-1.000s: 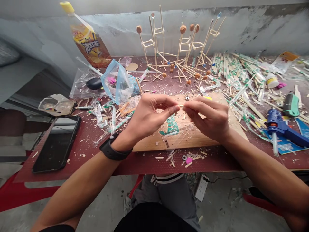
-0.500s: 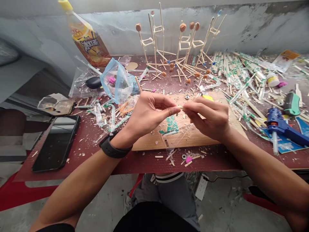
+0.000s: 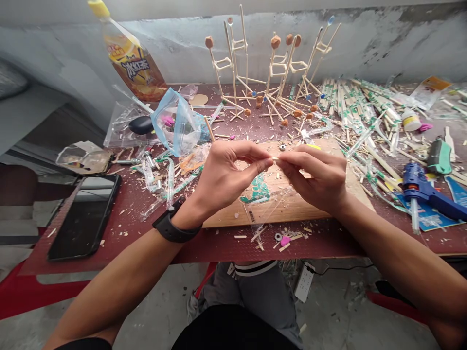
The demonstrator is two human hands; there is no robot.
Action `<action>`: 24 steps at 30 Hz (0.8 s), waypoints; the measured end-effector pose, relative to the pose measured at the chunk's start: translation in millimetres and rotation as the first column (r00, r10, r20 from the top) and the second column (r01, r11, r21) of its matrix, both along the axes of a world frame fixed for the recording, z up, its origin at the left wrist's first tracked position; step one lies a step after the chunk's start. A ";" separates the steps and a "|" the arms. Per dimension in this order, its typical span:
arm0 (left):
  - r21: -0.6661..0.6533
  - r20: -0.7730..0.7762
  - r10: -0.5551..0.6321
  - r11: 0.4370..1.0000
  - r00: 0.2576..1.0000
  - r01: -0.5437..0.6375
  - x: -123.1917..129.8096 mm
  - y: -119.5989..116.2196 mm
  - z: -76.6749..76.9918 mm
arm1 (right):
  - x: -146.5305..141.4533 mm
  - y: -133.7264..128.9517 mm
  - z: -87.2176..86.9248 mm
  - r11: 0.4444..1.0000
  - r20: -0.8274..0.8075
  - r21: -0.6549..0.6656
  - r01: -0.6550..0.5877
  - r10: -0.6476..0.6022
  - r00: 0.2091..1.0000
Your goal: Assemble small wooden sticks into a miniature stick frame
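My left hand [image 3: 222, 175] and my right hand [image 3: 317, 176] meet fingertip to fingertip above a wooden board [image 3: 292, 209]. Between them they pinch a short thin wooden stick [image 3: 275, 159]; only its small middle part shows. A black watch [image 3: 171, 228] sits on my left wrist. A clear plastic wrapper with green print [image 3: 259, 194] lies on the board under my hands.
Stick figures with clay heads [image 3: 270, 73] stand at the back wall. Wrapped chopsticks [image 3: 350, 104] are piled at right, beside a blue glue gun [image 3: 423, 189] and a green cutter [image 3: 440, 156]. A phone [image 3: 85, 214], plastic bags [image 3: 177, 124] and a drink bottle [image 3: 127, 53] lie at left.
Hardly anything differs. Both hands stay pinched on the small stick in the same place; my left wrist has shifted slightly to the right.
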State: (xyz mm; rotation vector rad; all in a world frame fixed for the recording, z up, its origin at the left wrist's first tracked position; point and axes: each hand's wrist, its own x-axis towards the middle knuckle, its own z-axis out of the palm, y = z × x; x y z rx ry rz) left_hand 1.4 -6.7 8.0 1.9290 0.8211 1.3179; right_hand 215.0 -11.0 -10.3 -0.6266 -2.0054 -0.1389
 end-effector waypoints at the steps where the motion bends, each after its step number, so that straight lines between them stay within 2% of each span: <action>1: 0.008 -0.001 -0.003 1.000 1.000 0.003 0.1 0.0 -0.2 | -0.1 0.0 -0.3 1.000 0.000 0.000 0.003 -0.003 1.000; 8: 0.020 -0.026 -0.014 1.000 1.000 0.015 0.2 -1.0 0.2 | -0.1 -0.1 -1.0 1.000 0.017 -0.031 0.001 -0.001 1.000; 12: -0.155 0.089 -0.009 0.988 0.996 0.023 0.1 -0.8 2.1 | -0.5 -2.5 0.3 0.984 -0.090 -0.179 0.000 -0.016 0.996; 16: -0.307 0.217 -0.003 0.949 0.976 0.071 2.0 -0.2 3.0 | -2.9 -4.8 0.2 0.926 -0.128 -0.376 -0.028 -0.022 0.991; 18: -0.349 0.246 -0.019 0.931 0.969 0.107 3.6 -0.4 2.8 | -5.0 -5.0 -0.6 0.928 -0.091 -0.369 -0.053 0.021 0.996; 20: -0.375 0.265 -0.045 0.915 0.963 0.146 4.9 -1.1 2.5 | -6.9 -4.7 -1.1 0.949 -0.053 -0.306 -0.074 0.061 0.997; 24: -0.361 0.275 -0.110 0.909 0.955 0.208 4.8 -2.1 4.4 | -9.0 -4.6 -0.1 0.967 -0.044 -0.234 -0.095 0.087 0.995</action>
